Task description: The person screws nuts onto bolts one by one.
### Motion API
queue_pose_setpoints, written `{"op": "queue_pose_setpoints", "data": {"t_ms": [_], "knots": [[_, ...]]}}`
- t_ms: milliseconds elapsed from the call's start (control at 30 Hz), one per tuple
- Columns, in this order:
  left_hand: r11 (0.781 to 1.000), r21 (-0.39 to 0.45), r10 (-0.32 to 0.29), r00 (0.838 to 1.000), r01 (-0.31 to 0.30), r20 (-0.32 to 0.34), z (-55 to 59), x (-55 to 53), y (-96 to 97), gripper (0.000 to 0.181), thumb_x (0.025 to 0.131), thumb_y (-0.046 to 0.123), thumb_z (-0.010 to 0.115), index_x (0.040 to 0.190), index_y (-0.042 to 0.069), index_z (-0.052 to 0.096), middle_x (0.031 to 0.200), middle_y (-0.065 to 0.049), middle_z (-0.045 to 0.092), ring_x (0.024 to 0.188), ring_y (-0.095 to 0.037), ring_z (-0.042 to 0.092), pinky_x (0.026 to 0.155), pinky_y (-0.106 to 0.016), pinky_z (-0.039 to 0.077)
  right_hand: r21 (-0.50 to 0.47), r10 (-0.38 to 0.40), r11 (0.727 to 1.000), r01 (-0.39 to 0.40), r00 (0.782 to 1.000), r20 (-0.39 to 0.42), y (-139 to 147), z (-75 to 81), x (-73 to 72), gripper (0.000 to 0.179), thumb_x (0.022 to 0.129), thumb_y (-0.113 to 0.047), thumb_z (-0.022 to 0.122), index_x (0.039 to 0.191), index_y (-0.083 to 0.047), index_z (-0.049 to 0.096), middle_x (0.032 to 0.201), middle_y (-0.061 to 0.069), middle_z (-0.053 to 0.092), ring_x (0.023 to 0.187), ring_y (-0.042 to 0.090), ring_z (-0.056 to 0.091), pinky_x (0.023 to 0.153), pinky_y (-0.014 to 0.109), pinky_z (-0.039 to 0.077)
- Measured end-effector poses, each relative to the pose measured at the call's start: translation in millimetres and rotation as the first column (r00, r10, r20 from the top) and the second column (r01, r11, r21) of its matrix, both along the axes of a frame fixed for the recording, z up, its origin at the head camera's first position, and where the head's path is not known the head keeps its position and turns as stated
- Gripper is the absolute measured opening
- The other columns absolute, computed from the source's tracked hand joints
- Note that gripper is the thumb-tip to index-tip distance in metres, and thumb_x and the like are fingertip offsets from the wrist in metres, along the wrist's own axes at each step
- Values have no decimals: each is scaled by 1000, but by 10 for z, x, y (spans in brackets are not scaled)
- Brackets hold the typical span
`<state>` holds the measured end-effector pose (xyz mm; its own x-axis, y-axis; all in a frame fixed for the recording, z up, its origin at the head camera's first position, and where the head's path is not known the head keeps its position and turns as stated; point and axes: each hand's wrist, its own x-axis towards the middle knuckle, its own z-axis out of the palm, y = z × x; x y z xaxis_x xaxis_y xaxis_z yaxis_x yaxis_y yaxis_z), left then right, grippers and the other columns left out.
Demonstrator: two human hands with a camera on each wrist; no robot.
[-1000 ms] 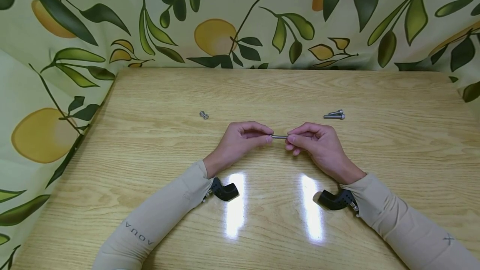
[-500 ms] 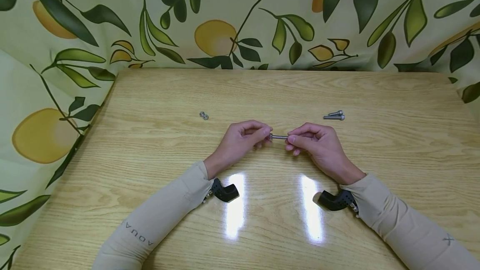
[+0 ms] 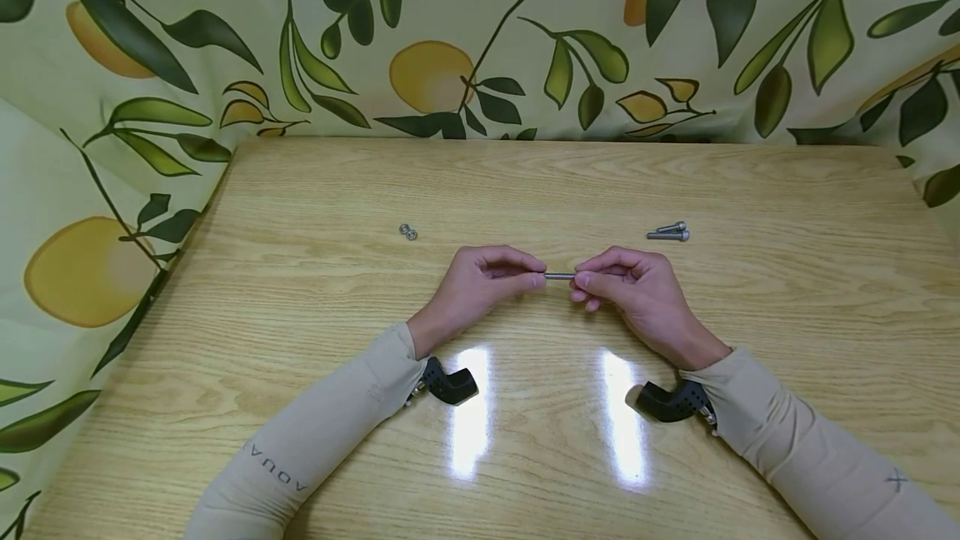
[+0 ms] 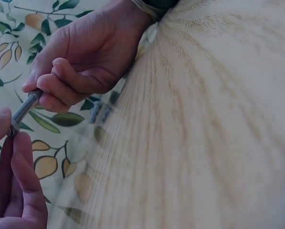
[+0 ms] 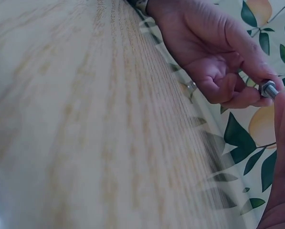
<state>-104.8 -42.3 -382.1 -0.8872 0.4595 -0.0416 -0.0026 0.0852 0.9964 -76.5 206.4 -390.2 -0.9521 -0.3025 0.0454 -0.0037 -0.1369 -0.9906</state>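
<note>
A threaded metal bolt (image 3: pixel 560 277) is held level between both hands above the table. My right hand (image 3: pixel 630 280) pinches its right end between thumb and fingertips, hiding most of the head. At the other end, my left hand (image 3: pixel 497 275) pinches a hex nut (image 5: pixel 264 88) that sits on the bolt's tip, thumb against the near side. The left wrist view shows the thread running from the nut at the left fingertips (image 4: pixel 21 143) up to the right hand's grip. In the head view the left fingers cover the nut.
Two small nuts (image 3: pixel 407 232) lie on the wooden table (image 3: pixel 525 190) behind the left hand. Two loose bolts (image 3: pixel 669 235) lie together behind the right hand. A leaf-and-fruit patterned cloth (image 3: pixel 480 40) hangs along the back and left edges.
My left thumb rolled up over the nut, baring it half a second ago, then came back down and covers it again. The right hand and the bolt stay almost still.
</note>
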Motion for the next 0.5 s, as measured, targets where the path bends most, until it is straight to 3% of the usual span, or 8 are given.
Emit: {"op": "queue_pose_setpoints", "data": {"t_ms": [233, 367, 500], "knots": [[998, 62, -9, 1000, 11, -21, -7, 1, 8, 19, 90, 3, 79, 109, 0, 76, 115, -14, 75, 98, -11, 71, 89, -21, 59, 1, 3, 1000, -3, 1000, -10, -1, -1, 1, 7, 97, 0, 68, 102, 0, 74, 88, 1, 81, 81, 9, 77, 66, 22, 61], [999, 39, -9, 1000, 9, 11, -14, -5, 11, 20, 96, 11, 74, 115, 3, 74, 115, -13, 75, 100, -14, 74, 87, -23, 60, -7, 2, 1000, -2, 1000, -11, -2, 0, -1, 8, 97, 0, 68, 102, 1, 74, 89, 2, 81, 81, 9, 77, 66, 22, 61], [1000, 2, -11, 999, 10, 45, -17, -18, 21, 22, 103, 20, 66, 117, 4, 73, 109, -16, 77, 95, -16, 76, 78, -23, 58, -12, -4, 1000, 4, 1000, -8, -3, 0, -3, 7, 97, 0, 68, 101, 0, 74, 89, 3, 81, 81, 9, 77, 66, 22, 61]]}}
